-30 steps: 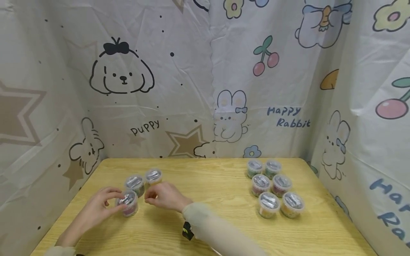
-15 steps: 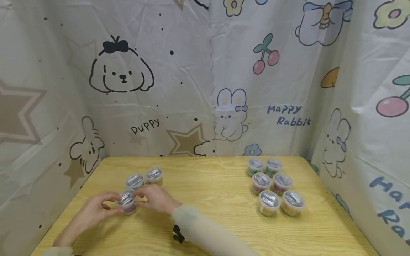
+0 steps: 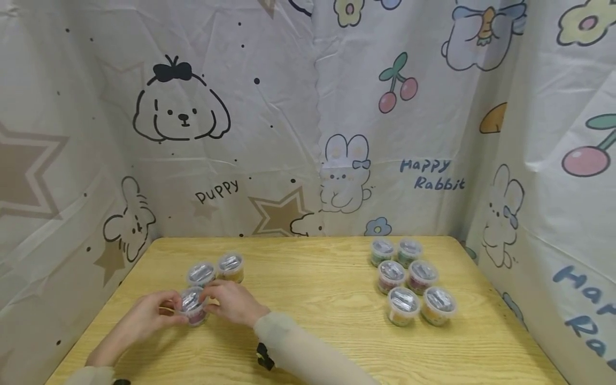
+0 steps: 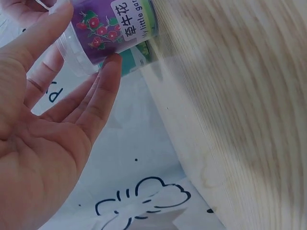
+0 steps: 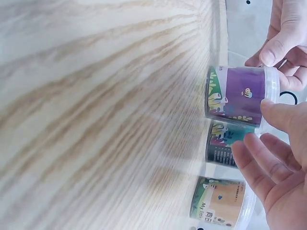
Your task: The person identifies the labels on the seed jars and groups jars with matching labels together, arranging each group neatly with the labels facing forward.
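Observation:
A small clear-lidded tub with a purple label stands on the table at the left. My left hand grips its left side, thumb at the lid rim and fingertips against the wall. From the other side my right hand holds the same tub, its thumb on the lid rim in the right wrist view. Flowers and lettering show on the purple label in the left wrist view. Just behind stands a teal-labelled tub, and beyond it an orange-labelled tub.
Several similar tubs stand in paired rows at the right: green ones at the back, purple ones midway, yellow ones in front. A cartoon-printed curtain encloses the wooden table at the back and sides.
My right hand has moved left, from beside the tubs onto the right side of the purple tub. My left hand stays at that tub's left side.

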`<state>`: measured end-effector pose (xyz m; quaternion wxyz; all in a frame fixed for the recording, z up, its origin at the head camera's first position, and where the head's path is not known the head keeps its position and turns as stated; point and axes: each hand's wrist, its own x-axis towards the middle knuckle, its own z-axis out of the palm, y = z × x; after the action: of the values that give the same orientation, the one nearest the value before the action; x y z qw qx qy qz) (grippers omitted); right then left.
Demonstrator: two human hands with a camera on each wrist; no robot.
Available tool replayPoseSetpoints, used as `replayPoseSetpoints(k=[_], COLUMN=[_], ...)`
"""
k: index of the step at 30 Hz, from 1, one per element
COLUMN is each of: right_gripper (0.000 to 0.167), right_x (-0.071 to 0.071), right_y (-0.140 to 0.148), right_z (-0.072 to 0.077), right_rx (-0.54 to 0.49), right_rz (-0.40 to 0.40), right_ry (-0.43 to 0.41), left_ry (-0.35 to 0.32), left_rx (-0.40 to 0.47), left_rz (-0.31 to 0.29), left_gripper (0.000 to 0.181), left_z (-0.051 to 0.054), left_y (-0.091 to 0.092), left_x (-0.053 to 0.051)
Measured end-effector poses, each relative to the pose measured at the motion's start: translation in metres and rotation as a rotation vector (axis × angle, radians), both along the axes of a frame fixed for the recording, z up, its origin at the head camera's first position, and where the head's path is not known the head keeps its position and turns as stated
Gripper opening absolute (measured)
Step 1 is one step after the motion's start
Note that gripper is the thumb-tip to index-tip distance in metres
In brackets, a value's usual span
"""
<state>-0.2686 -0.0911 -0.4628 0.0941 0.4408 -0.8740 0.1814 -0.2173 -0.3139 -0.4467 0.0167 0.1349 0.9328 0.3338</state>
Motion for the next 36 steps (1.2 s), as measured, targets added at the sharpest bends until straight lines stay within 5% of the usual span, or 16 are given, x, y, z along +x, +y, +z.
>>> replayPoseSetpoints(k=[9,15,25,36], right_gripper=[0.02,0.02,0.02,0.032], right_x=[-0.006,-0.01,-0.013,-0.015], right_y=[0.014,0.033,0.069,0.112], right_z=[-0.007,-0.005,0.009,0.029], right_rx=[-0.062,-0.17,-0.329,-0.487], right_rz=[0.085,0.11,0.068,-0.019], right_ry=[-0.09,-0.234,-0.264,-0.305], left_ry=[0.052,0.181,0.336,0.275], left_rx=[-0.031,-0.037,0.051,0.156], left_rz=[-0.049,-0.045,-0.082,-0.049], left_gripper=[0.031,0.027,0.03,0.035], left_z=[-0.004,0.0,0.014,0.03], left_y=[0.014,0.029,0.06,0.101], left_x=[-0.005,-0.013,-0.023,-0.031])
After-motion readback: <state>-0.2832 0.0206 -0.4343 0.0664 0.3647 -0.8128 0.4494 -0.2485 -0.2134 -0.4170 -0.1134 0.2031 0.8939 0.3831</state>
